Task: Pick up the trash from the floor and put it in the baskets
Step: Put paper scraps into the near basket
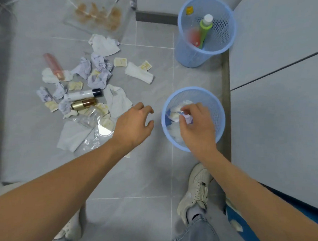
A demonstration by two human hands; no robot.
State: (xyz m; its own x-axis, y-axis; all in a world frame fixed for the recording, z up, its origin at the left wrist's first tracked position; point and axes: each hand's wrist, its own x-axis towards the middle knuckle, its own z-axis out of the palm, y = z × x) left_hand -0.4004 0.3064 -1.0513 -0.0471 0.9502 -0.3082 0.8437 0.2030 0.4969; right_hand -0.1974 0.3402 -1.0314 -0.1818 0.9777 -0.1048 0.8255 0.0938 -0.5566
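The grey tiled floor [143, 174] with thin white joints took most of the view. On its left part lay the scattered pile of trash [83, 91]: crumpled white and pale lilac paper tissues, small beige sachets, clear plastic film and three bottles. The white plastic bottle with a dark cap [83, 94] lay on its side, its long axis almost left to right, the cap pointing right. Just below it the gold and brown metallic bottle [84, 103] lay nearly parallel. The pink translucent bottle [54, 66] lay diagonally, from upper left to lower right.

Two round light blue plastic mesh baskets stood at the right, near the grey wall base. The farther basket [205, 31] held a green bottle with a white cap [205, 28], leaning upright (cap upward), and a red one. The nearer basket [217, 112] held white crumpled tissues.

The right hand [196, 125] was over the nearer basket, its fingers pinched narrow on a crumpled lilac tissue [188, 119]. The left hand [134, 124] was half open, fingers curled loosely, holding nothing, between the pile and the nearer basket.
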